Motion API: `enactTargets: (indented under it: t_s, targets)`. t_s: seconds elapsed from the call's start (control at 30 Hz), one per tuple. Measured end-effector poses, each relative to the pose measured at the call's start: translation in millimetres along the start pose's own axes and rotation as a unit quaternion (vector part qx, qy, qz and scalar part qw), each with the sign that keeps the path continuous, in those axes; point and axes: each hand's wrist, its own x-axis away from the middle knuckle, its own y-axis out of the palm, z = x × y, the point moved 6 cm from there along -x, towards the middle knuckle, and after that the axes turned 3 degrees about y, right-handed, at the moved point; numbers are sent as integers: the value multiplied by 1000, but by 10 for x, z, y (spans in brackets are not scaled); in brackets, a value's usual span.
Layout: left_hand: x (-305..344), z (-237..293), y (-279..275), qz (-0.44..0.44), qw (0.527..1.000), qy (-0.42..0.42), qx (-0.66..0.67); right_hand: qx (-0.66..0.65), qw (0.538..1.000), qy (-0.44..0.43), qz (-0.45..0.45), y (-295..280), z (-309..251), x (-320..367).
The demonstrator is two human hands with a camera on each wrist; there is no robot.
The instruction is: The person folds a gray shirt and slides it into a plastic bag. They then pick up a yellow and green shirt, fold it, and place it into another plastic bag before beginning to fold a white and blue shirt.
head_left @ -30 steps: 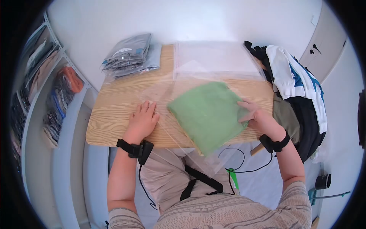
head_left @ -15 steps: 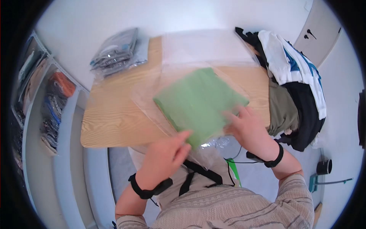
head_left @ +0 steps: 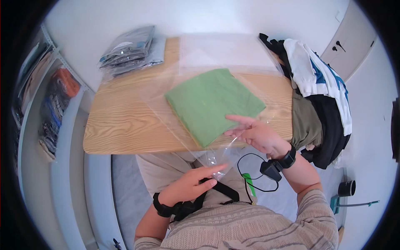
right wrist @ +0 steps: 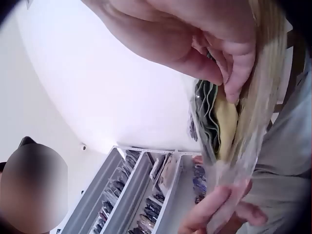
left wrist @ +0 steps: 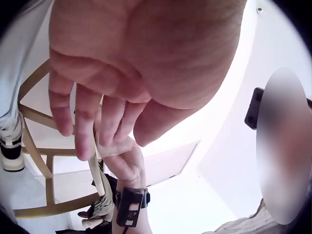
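one folded green cloth [head_left: 212, 104] lies with one clear plastic bag [head_left: 216, 156] on the one counter [head_left: 121, 116], near its front edge. behind it are one pile of bagged garments [head_left: 133, 50], whose number is hard to count, and clear plastic sheets [head_left: 225, 54]. three garments can be told apart at the right: a white-and-blue garment [head_left: 303, 77], an olive garment [head_left: 306, 121] and a black garment [head_left: 331, 125].

the cloth is flat, roughly square and set askew; the right wrist view shows wavy layers at its side, a yellowish one among them, with plastic around them. the bag's flap hangs over the counter's edge.

the left hand [head_left: 187, 183] reaches to the flap with fingers nearly straight. the right hand [head_left: 258, 133] is at the cloth's near side, one finger extended over it; whether the others pinch anything cannot be told. the bag's outline is faint.
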Motion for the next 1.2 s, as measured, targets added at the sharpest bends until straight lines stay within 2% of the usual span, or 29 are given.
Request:
enactTargets:
  t_s: [0.07, 0.13, 0.2, 0.27, 0.33, 0.5, 0.57, 0.63, 0.77, 0.83, 0.87, 0.93, 0.97, 1.07, 1.13, 1.17, 1.2]
  targets:
    - [29, 38, -53, 41, 997, 39, 43, 3, 1000, -5, -7, 20, -133, -112]
    - [57, 5, -86, 76, 993, 71, 47, 134, 989, 54, 21, 109, -307, -180]
    - [90, 23, -148, 112, 987, 104, 50, 170, 985, 30, -21, 93, -343, -377]
    - [130, -33, -166, 100, 990, 44, 84, 206, 977, 8, -64, 104, -370, -525]
    - [172, -19, -199, 110, 989, 59, 83, 241, 967, -22, -76, 167, -449, -624]
    - [281, 29, -297, 150, 979, 98, 96, 276, 957, -21, -90, 386, -464, -764]
    - [324, 31, -318, 146, 982, 83, 86, 309, 947, -23, -83, 501, -427, -791]
    - [353, 20, -326, 143, 983, 76, 91, 312, 939, -120, -80, 558, -447, -850]
    - [409, -22, -310, 145, 981, 57, 119, 380, 911, -124, -99, 669, -414, -1004]
    - [462, -14, -329, 143, 982, 51, 115, 399, 909, -67, -101, 813, -455, -933]
    - [477, -17, -326, 138, 983, 47, 113, 399, 909, -67, -103, 903, -488, -898]
    - [528, -82, -314, 145, 981, 54, 114, 408, 912, -5, -44, 978, -451, -867]
    - [560, -104, -314, 150, 980, 60, 114, 404, 914, -6, -42, 987, -406, -887]
    - [660, -130, -332, 152, 979, 53, 127, 329, 943, -54, 1, 958, -301, -882]
    - [788, -100, -361, 152, 978, 42, 137, 281, 940, -191, -40, 1021, -225, -620]
    - [866, -107, -361, 151, 976, 34, 152, 409, 885, -204, -89, 1058, -190, -441]
    - [961, -148, -370, 150, 975, 27, 159, 526, 812, -211, -138, 1089, -190, -196]
